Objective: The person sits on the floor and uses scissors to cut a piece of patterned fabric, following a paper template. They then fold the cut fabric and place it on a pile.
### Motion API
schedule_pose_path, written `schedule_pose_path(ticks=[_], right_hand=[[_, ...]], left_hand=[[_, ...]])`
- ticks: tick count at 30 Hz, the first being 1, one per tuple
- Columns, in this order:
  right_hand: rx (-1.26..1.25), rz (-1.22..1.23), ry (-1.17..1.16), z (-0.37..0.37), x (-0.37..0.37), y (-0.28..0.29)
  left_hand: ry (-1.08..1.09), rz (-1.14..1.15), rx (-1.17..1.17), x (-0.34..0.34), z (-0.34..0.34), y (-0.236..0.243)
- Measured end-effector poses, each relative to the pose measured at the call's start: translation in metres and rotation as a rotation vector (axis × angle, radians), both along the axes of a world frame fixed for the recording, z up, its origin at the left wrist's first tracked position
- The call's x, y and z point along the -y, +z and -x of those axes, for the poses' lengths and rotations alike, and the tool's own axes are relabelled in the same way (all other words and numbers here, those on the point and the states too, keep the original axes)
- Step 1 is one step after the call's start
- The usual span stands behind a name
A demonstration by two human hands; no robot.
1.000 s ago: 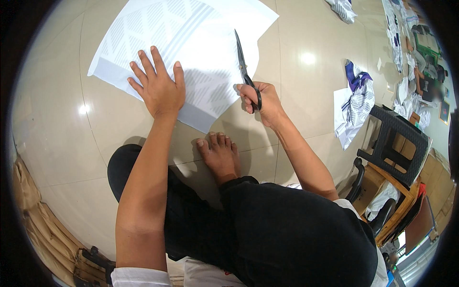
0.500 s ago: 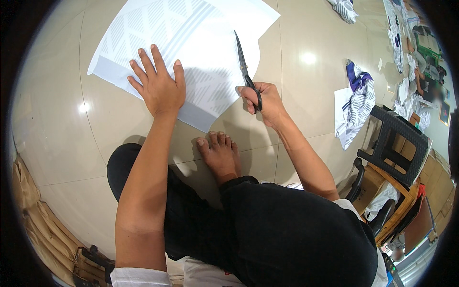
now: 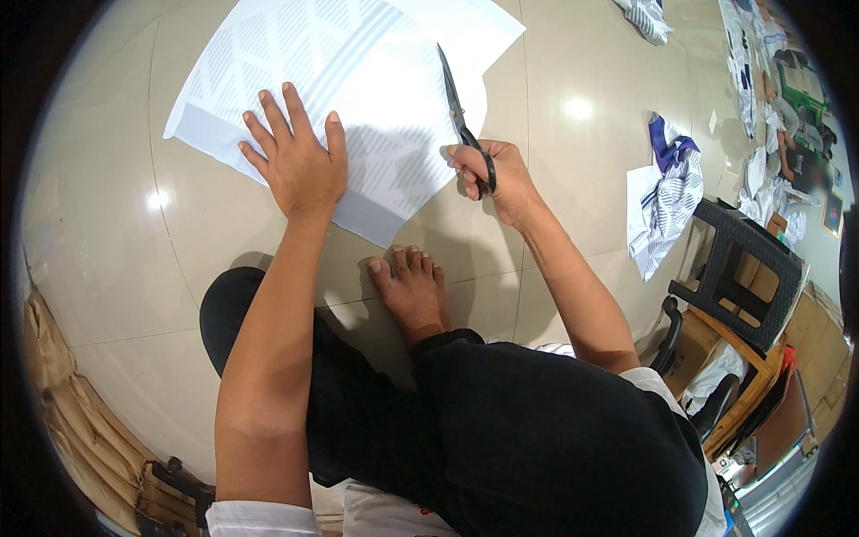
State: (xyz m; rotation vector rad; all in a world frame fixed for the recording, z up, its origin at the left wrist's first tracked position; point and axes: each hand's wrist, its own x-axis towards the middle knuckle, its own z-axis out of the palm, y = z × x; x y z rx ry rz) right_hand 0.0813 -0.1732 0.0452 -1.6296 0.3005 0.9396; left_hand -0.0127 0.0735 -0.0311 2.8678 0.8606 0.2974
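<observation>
A white piece of fabric [image 3: 394, 98] with pale grey stripes and a grey band along its near edge lies on the tiled floor. My left hand [image 3: 302, 170] rests flat on its left part, fingers spread. Black-handled scissors [image 3: 455, 103] are gripped in my right hand [image 3: 499, 179], with the thumb and fingers at the handle loops. Their dark blades point away from me over the right side of the fabric and look nearly closed. Whether the lower blade lies under the cloth I cannot tell.
My bare foot [image 3: 412, 291] is just short of the fabric's near edge. To the right lies a crumpled striped garment with purple trim [image 3: 667, 192]. Beyond it stands a dark plastic stool [image 3: 747, 268]. Another striped cloth [image 3: 646, 20] is at the far right, with people farther back.
My right hand and the scissors have moved slightly farther away from me along the fabric. The left hand stays in place.
</observation>
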Motion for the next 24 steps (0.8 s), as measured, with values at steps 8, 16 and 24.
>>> schedule_pose_path(ticks=[8,16,24], right_hand=[[0.009,0.021,0.057,-0.004,0.009,-0.006],[-0.012,0.040,0.068,-0.018,-0.002,0.003],[-0.001,0.061,0.098,-0.021,0.000,0.002]], left_hand=[[-0.005,-0.001,0.005,0.000,0.000,-0.001],[-0.003,0.013,0.007,0.000,0.000,0.001],[-0.003,0.016,0.007,0.001,0.000,0.002]])
